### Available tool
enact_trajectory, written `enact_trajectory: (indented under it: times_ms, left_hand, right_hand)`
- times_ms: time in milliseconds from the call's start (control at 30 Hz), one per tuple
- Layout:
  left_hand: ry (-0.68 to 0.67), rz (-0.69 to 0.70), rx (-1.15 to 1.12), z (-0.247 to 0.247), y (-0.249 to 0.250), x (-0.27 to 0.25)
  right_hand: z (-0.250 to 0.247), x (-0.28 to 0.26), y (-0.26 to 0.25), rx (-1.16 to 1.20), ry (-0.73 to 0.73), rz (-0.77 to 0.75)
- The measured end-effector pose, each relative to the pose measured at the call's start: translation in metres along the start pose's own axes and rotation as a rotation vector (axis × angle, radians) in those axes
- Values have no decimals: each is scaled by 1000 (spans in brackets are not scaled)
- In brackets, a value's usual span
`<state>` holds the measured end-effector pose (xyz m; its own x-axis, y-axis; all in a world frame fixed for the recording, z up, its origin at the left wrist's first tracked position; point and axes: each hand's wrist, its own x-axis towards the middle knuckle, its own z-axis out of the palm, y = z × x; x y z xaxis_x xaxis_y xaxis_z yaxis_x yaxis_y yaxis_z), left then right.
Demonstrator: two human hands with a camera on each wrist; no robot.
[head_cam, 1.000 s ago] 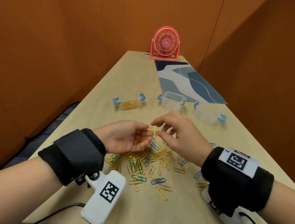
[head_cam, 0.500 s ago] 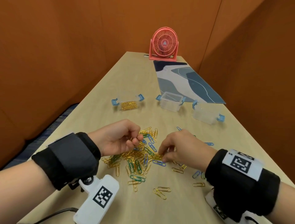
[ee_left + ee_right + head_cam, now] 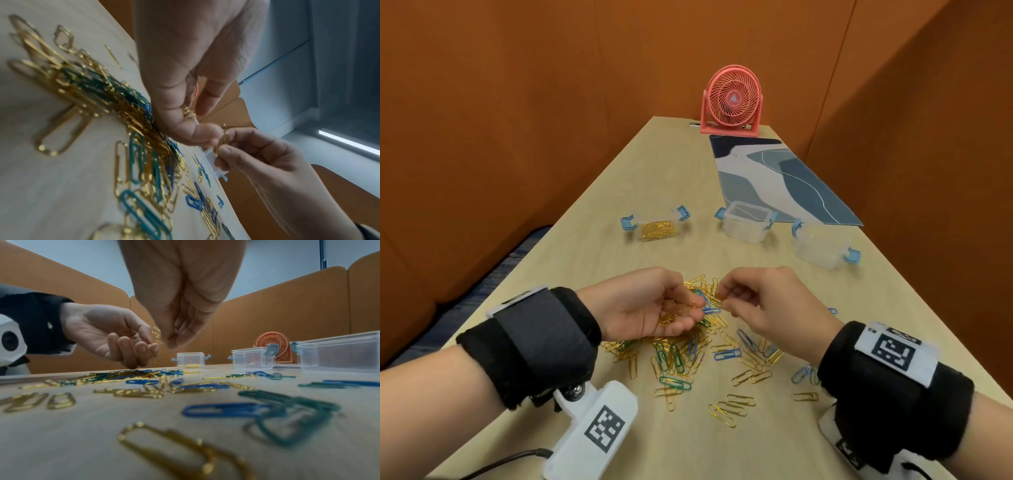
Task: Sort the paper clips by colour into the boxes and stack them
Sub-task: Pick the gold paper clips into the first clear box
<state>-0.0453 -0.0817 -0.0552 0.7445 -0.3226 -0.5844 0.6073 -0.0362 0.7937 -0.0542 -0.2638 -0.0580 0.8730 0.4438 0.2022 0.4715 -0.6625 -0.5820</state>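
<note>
So we've got both hands up just above the pile. Our left hand (image 3: 654,308) is turned palm-up with the fingers curled in, cupping a small bunch of gold clips (image 3: 671,315) in the palm. Our right hand (image 3: 767,308) sits just beside it, thumb and forefinger pinched on a couple more gold clips (image 3: 223,138), right at the left hand's fingertips (image 3: 203,131); the other fingers are curled under.

Directly below and a bit nearer to us than the hands is the loose heap of paper clips (image 3: 688,353), mostly gold with green and blue ones mixed in, spread on the wooden table (image 3: 599,260). A few strays lie out past the right wrist, including a blue clip (image 3: 727,354) under the right hand and a pair of gold ones (image 3: 729,409) closer to us.

Beyond the hands there are three clear boxes with blue latches. The one ahead of the left hand (image 3: 655,226) already has gold clips in the bottom. The one straight ahead of the right hand (image 3: 746,222) and the one further right of it (image 3: 820,248) we can't really tell what's inside. None are stacked, all well apart from each other.

Further back there's a patterned blue mat (image 3: 774,174) and a pink desk fan (image 3: 732,99) at the far end, orange partitions (image 3: 517,120) all round
</note>
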Motion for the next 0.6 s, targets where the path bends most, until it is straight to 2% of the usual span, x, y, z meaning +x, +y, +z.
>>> enact_trajectory:
  times_ms: [67,133,267,367,433,500,600]
  left_hand:
    - [-33,-33,-18,3,0,1]
    - [-63,-49,-51,6,-1,4]
    - [-50,-59,-71,9,-2,7]
    - [29,-64,-23,3,1,5]
    - [46,-80,-27,-2,4,2]
    - [42,-87,-30,-6,6,-1]
    - [16,-93,-20,-9,6,-2]
  right_hand:
    - [0,0,-2,82,34,-32]
    - [0,-1,-3,118,5,-57]
    - [0,1,1,35,-6,-6]
    - [0,2,5,-105,-164,117]
    - [2,3,4,-211,-267,130]
    - [5,6,1,-281,-312,116]
    - [7,12,1,-271,-299,126]
